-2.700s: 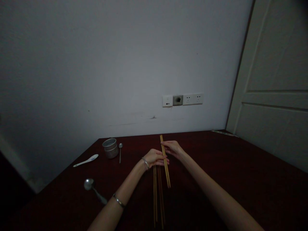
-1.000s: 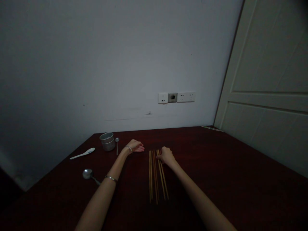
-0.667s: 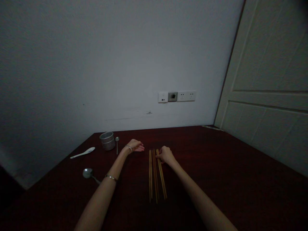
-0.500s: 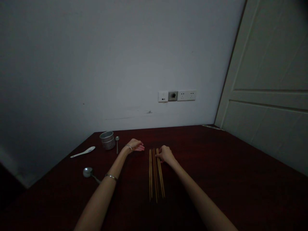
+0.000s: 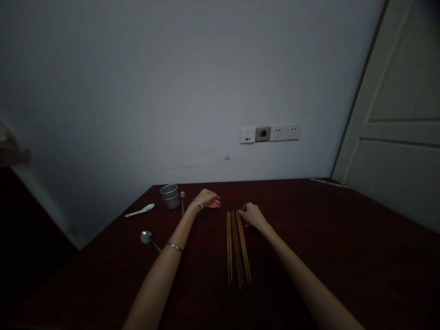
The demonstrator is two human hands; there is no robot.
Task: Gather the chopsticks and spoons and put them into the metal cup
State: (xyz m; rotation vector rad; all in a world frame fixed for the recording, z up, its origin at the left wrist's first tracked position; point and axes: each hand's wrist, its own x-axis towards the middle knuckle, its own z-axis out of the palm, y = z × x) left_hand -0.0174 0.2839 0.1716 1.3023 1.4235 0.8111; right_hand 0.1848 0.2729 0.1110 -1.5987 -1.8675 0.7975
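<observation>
Several wooden chopsticks [image 5: 229, 247] lie side by side on the dark red table, pointing away from me in three groups. The middle group [image 5: 236, 250] is redder than the pale outer ones. My right hand [image 5: 253, 215] is at the far end of the right-hand pair [image 5: 243, 247], its bent fingertips closed at the chopstick tops. To the left of the chopsticks, my left hand [image 5: 208, 198] rests apart from them, fingers stretched out and holding nothing. Bracelets [image 5: 175, 246] circle my left forearm and wrist.
Left of my left arm are a metal cup [image 5: 170, 197], a small long-handled spoon [image 5: 183, 201], a white soup spoon [image 5: 140, 210] and a larger metal spoon [image 5: 147, 237]. Behind the table [image 5: 292, 206] is a wall with sockets [image 5: 284, 132]; a pale door [image 5: 402, 151] stands right.
The view has turned left, shifting the scene rightward. My right fingertips have slid slightly toward the far tips of the right-hand chopsticks. My left hand stays open; a blurred shape appears at the left edge.
</observation>
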